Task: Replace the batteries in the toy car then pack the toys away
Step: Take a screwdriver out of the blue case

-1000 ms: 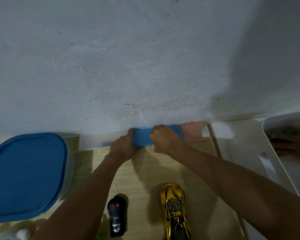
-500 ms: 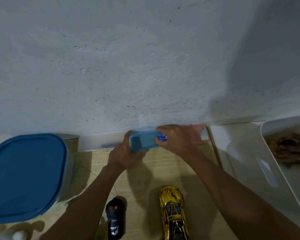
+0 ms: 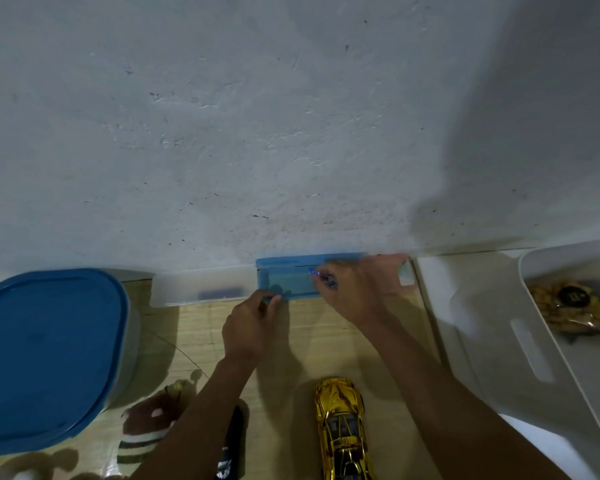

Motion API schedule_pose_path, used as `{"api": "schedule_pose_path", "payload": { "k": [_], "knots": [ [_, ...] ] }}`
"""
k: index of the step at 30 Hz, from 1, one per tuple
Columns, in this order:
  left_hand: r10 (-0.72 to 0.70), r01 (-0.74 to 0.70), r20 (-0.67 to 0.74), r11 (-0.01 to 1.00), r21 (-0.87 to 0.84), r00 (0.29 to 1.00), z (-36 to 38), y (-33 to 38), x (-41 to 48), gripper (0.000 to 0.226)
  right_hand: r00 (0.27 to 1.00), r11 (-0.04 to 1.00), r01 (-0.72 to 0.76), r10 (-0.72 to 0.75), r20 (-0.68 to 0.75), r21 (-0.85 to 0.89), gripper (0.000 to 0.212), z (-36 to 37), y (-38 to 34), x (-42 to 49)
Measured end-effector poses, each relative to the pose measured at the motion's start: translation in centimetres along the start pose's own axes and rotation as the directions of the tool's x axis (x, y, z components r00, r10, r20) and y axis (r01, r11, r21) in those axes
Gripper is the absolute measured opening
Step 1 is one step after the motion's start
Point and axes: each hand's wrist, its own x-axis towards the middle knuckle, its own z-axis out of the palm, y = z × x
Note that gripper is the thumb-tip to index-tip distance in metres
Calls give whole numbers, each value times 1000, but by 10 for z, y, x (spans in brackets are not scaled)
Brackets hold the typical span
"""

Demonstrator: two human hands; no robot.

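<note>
Far left of left grip: tub with blue lid [image 3: 45,358], its left side cut off by the frame edge. Near side of it, brown striped plush thing [image 3: 146,427], partly under the left forearm; can't make out what it is. Clear plastic tray [image 3: 201,284] against the wall, just left of left grip, dark shape inside, too blurred to name. Left grip [image 3: 246,329] pinches near-left corner of blue box [image 3: 288,278], which sits on the wood-grain bench [image 3: 194,327] at the wall. Black remote [image 3: 231,445] nearer than left grip, mostly hidden by the forearm. Right grip [image 3: 355,292] over the box's right half, fingertips grasping a small purple-blue piece [image 3: 321,276]; motion blur, unidentifiable. Gold toy car [image 3: 342,427] on the bench, well nearer than right grip, between the forearms, tail cut off at bottom. Pink item [image 3: 406,273] just right of right grip, largely covered. Far right: white bin [image 3: 492,323], crinkled gold-and-black bag [image 3: 572,308] inside.
</note>
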Motion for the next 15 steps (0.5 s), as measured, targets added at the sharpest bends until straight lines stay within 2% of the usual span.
{"api": "schedule_pose_path", "payload": {
  "k": [1, 4, 7, 12, 15],
  "knots": [
    [-8, 8, 13, 1000, -26, 1000, 3, 0, 1, 26, 997, 997, 23, -17, 75, -75, 25, -1, 4, 0],
    [-40, 43, 30, 995, -95, 999, 7, -4, 5, 23, 980, 946, 130, -77, 183, -297, 38, 2, 11, -1],
    [-51, 58, 54, 990, -129, 997, 7, -5, 8, 19, 953, 879, 207, -82, 292, -430, 47, 2, 16, -4],
    [-72, 78, 46, 984, -159, 996, 8, -5, 9, 17, 926, 827, 260, -67, 371, -498, 53, 1, 20, -3],
    [-78, 84, 40, 981, -174, 996, 10, -1, 8, 18, 899, 870, 266, -69, 432, -414, 44, -3, 15, -2]
  ]
}}
